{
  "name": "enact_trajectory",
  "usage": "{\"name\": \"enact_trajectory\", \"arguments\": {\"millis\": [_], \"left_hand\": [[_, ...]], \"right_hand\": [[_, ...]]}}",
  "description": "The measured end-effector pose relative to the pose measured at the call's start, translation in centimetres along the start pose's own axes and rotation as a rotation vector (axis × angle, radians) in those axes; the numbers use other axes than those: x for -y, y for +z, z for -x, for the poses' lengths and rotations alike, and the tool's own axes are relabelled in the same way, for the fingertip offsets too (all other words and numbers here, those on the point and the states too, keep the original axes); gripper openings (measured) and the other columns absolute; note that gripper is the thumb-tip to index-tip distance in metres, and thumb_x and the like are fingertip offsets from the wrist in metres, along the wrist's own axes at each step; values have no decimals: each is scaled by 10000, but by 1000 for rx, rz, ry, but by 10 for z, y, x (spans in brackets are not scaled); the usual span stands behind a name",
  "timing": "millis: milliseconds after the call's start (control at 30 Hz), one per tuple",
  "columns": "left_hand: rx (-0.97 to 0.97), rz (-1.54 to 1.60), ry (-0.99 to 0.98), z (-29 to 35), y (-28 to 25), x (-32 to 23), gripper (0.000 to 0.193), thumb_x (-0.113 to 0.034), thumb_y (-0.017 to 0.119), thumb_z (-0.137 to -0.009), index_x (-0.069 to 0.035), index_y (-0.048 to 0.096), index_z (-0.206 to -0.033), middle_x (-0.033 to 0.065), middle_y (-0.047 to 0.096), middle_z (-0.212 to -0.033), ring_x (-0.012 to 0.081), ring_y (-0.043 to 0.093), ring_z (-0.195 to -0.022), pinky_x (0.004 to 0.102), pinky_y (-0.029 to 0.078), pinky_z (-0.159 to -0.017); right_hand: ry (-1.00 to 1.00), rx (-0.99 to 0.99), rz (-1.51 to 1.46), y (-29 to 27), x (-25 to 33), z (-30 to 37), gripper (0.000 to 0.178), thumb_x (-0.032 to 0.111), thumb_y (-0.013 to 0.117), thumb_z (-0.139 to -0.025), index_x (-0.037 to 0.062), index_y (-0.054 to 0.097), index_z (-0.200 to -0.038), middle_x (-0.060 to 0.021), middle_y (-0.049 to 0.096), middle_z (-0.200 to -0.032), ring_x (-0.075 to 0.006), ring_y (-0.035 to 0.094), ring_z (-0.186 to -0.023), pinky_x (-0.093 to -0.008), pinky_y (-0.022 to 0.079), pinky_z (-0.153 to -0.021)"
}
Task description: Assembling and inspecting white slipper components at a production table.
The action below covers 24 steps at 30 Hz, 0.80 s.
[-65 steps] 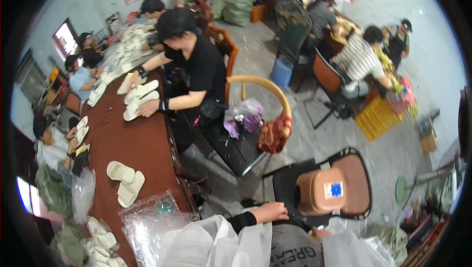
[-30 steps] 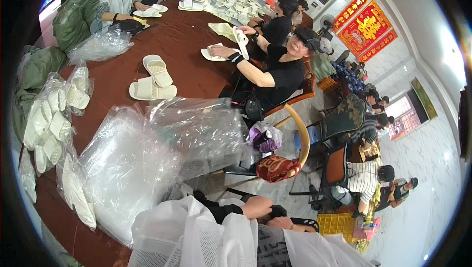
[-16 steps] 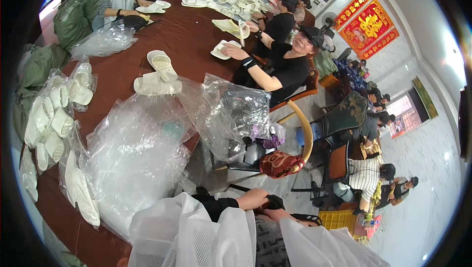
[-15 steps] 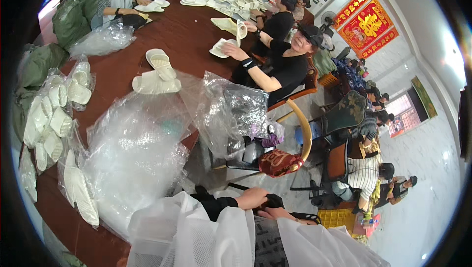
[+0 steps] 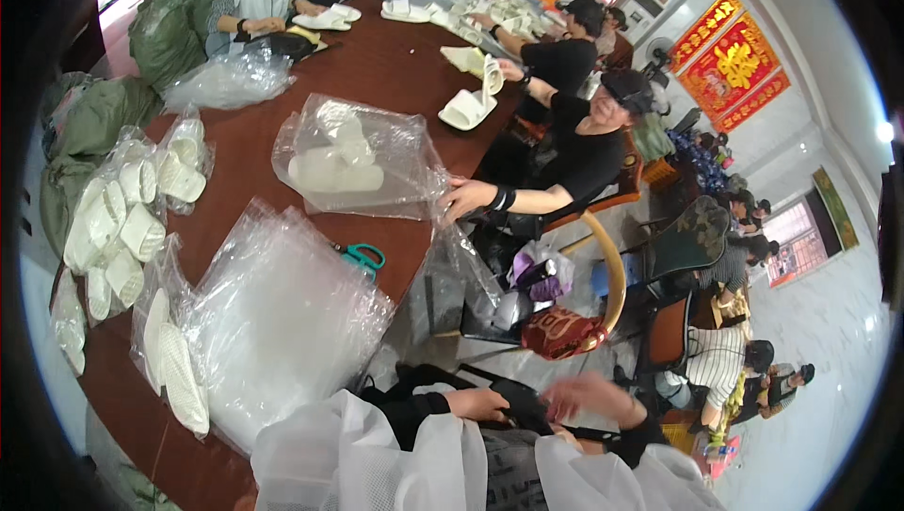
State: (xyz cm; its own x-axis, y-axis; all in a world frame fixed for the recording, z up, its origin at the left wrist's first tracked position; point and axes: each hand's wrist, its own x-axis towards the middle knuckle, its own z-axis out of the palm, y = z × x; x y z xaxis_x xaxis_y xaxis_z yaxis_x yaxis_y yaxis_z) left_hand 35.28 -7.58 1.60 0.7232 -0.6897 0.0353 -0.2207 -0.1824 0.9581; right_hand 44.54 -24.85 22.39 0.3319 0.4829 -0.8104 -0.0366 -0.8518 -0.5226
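- From my end, the left hand point(image 5: 478, 405) is curled by a black thing point(image 5: 521, 405) — can't tell if that grip is closed on it.
- Right hand point(image 5: 598, 398) is a blur on its other side, grip unreadable.
- Clear bags point(image 5: 282, 323) lie on the desk point(image 5: 381, 68), teal scissors point(image 5: 352, 252) beside them — white slippers point(image 5: 336, 175) sit farther up.

Teal scissors point(image 5: 356, 253) beside clear bags point(image 5: 282, 323)

Loose white overshirt point(image 5: 461, 459) with mesh panel point(image 5: 377, 466), grey top point(image 5: 513, 473) with dark lettering, black sleeve ends point(image 5: 426, 405).
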Motion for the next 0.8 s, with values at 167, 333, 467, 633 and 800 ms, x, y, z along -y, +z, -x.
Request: {"name": "enact_trajectory", "arguments": {"millis": [167,333,467,633,800], "left_hand": [[-106,107,75,14,-41,11,297,-273,485,-969,-39,642,-1064,172,645,-1000,353,618,-932,405,475,-808],[-987,282,-338,33,-135,36,253,-269,516,-938,-68,670,-946,98,673,-887,228,656,-867,350,492,-770],[-1685,661,-258,67,-199,58,308,-218,571,-948,-26,576,-1189,61,620,-1012,121,573,-925,252,458,-800],[-1909,508,-266,100,-252,103,706,-366,605,-919,-19,284,-1443,171,309,-1434,288,355,-1284,399,307,-1020],[-2366,949,-256,88,-317,98,889,-588,627,-846,-56,279,-1467,126,335,-1417,306,340,-1316,529,213,-1087]], "right_hand": [[-556,-571,660,-53,16,-178,798,446,629,-884,-81,333,-1405,-285,458,-1361,-380,439,-1281,-423,365,-1044],[-451,-611,481,-42,63,-323,898,478,665,-831,-38,259,-1443,-283,439,-1369,-438,494,-1199,-464,421,-986],[-343,-727,361,-28,87,-390,793,403,677,-832,-19,310,-1395,-270,516,-1278,-425,570,-1078,-481,477,-872],[-485,-726,207,-53,97,-428,374,270,651,-844,71,486,-1115,-211,664,-947,-420,634,-872,-516,481,-739],[-474,-634,409,-69,99,-433,351,197,627,-826,72,500,-1128,-209,655,-797,-428,634,-764,-535,482,-672]]}}
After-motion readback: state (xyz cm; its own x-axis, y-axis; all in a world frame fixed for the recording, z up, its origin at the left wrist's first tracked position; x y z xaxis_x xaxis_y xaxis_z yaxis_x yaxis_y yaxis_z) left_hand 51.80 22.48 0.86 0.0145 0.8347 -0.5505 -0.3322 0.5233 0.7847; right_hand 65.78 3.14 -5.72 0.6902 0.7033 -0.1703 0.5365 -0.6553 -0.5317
